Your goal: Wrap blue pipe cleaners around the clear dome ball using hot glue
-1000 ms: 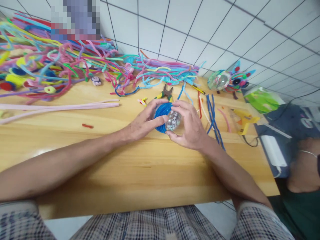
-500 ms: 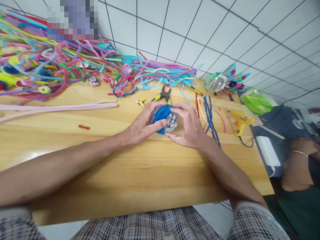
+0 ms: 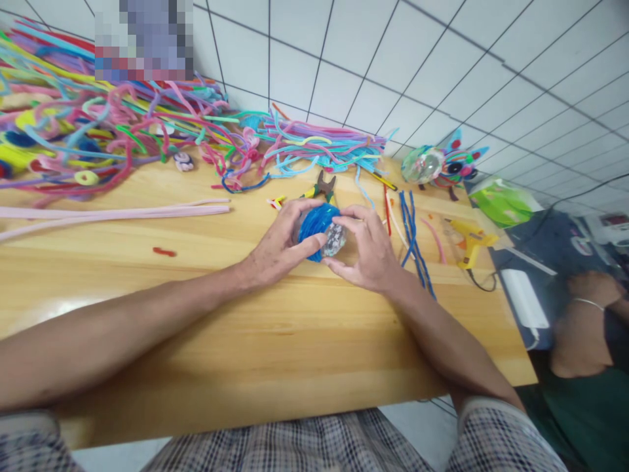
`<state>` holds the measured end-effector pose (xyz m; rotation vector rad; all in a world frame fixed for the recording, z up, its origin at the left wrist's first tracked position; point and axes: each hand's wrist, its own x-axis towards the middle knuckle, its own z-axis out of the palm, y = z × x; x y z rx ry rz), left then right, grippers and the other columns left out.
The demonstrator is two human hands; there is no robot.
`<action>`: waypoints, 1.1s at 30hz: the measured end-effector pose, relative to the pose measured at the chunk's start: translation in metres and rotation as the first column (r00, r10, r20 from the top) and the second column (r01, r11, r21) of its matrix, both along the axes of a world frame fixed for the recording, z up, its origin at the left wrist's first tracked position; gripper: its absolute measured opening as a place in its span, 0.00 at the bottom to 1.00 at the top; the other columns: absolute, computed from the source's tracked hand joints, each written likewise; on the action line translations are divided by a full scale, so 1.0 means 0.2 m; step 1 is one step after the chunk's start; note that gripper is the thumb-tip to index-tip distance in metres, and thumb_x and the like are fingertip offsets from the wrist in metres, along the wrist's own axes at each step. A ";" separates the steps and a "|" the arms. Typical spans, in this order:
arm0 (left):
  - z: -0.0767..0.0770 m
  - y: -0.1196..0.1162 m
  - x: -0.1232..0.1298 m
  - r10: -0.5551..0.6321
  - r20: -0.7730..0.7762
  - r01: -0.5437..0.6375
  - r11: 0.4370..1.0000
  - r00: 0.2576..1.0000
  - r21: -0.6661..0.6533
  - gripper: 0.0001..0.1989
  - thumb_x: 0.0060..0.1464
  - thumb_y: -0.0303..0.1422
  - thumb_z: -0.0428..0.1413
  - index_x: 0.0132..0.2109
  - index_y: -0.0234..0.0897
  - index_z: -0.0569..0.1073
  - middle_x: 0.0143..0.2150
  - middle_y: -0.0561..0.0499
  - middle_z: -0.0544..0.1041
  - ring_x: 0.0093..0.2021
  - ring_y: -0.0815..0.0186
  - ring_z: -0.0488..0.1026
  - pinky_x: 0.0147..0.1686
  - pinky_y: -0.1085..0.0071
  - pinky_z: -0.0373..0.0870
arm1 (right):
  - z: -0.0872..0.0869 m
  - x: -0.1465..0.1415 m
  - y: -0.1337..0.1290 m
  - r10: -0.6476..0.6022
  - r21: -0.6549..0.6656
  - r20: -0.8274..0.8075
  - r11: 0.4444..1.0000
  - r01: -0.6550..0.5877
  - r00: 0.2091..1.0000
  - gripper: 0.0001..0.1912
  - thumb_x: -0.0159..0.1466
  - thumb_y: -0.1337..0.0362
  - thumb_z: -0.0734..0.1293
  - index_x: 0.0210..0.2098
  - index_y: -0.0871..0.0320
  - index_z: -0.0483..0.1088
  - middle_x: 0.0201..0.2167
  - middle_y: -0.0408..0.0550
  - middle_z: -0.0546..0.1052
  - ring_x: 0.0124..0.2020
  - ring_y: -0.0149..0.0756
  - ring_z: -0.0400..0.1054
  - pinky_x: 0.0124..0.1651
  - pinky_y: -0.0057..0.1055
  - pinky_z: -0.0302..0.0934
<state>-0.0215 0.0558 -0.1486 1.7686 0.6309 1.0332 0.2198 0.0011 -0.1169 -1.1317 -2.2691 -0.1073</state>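
A round clear piece wrapped with blue pipe cleaner (image 3: 314, 224) is held above the wooden table (image 3: 295, 341), its bare end showing speckled material on the right. My left hand (image 3: 282, 246) wraps its left side, thumb lying across the front. The fingertips of my right hand (image 3: 368, 249) close on its right side, at the edge of the blue winding. Just behind the piece lie pliers (image 3: 324, 185) with green and yellow handles and open jaws.
Colourful pipe cleaners (image 3: 319, 144) line the back and left. Blue strands (image 3: 413, 236), a yellow glue gun (image 3: 469, 242) and a decorated figure (image 3: 457, 164) are at right. A person's arm (image 3: 584, 328) is beyond the table's right edge.
My right fingertips have shifted slightly on the wrapped piece, which has turned or tilted a little. Both hands keep their hold, and the view has moved slightly.
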 end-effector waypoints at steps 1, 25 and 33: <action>0.00 0.00 0.00 0.000 -0.001 0.000 1.000 1.000 0.003 0.29 0.72 0.46 0.63 0.72 0.43 0.68 0.68 0.41 0.73 0.68 0.51 0.73 0.71 0.50 0.71 | 0.00 0.00 0.00 0.007 0.014 -0.003 1.000 -0.007 1.000 0.38 0.66 0.57 0.77 0.72 0.52 0.64 0.64 0.63 0.76 0.65 0.62 0.74 0.64 0.65 0.73; 0.01 0.03 -0.01 0.042 -0.048 -0.041 0.999 0.998 0.012 0.27 0.73 0.51 0.61 0.69 0.43 0.72 0.65 0.43 0.77 0.64 0.52 0.75 0.70 0.54 0.72 | 0.00 -0.02 -0.02 -0.021 -0.026 0.001 0.999 0.021 1.000 0.42 0.65 0.57 0.77 0.74 0.51 0.61 0.65 0.63 0.74 0.66 0.64 0.73 0.67 0.67 0.72; -0.01 0.04 0.00 0.041 -0.042 -0.038 0.996 0.998 0.079 0.27 0.74 0.50 0.59 0.71 0.43 0.71 0.67 0.41 0.76 0.66 0.50 0.75 0.71 0.51 0.71 | -0.01 -0.08 -0.03 -0.045 0.022 -0.043 0.999 0.046 0.998 0.39 0.66 0.57 0.75 0.73 0.53 0.61 0.63 0.64 0.73 0.65 0.64 0.73 0.64 0.67 0.75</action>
